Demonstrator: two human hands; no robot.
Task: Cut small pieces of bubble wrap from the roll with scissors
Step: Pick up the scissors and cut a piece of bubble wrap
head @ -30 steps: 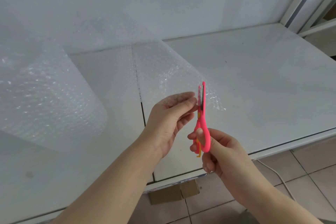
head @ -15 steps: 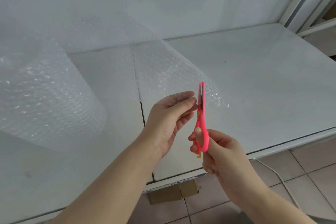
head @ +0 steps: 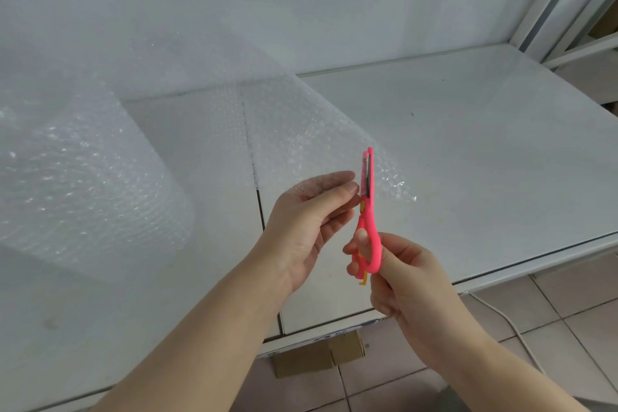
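Your left hand (head: 311,221) pinches the near edge of the clear bubble wrap sheet (head: 301,134). The thumb lies on the near side, and the fingers show through the plastic from behind. The hand is held up above the white counter (head: 468,144), not resting on it.

Your right hand (head: 408,281) grips the handles of the pink plastic scissors (head: 366,211). The thumb goes through one loop and the other fingers are curled round the lower handle. A small orange part sticks out below the handles. The scissors stand nearly upright with the tips pointing away from you, seen edge-on. The blades look almost pressed together, and they meet the sheet just beside your left thumb tip. A narrow corner of wrap (head: 394,187) juts out on the right side of the blades.

From your left hand the sheet slopes up and away to the left. It runs to the big roll of clear bubble wrap (head: 83,184), which lies on the left part of the counter, well apart from the scissors.

Under the counter's front edge sits a brown cardboard box (head: 317,356) on the tiled floor (head: 568,338). A white cable (head: 511,321) trails across the tiles to the right of it.
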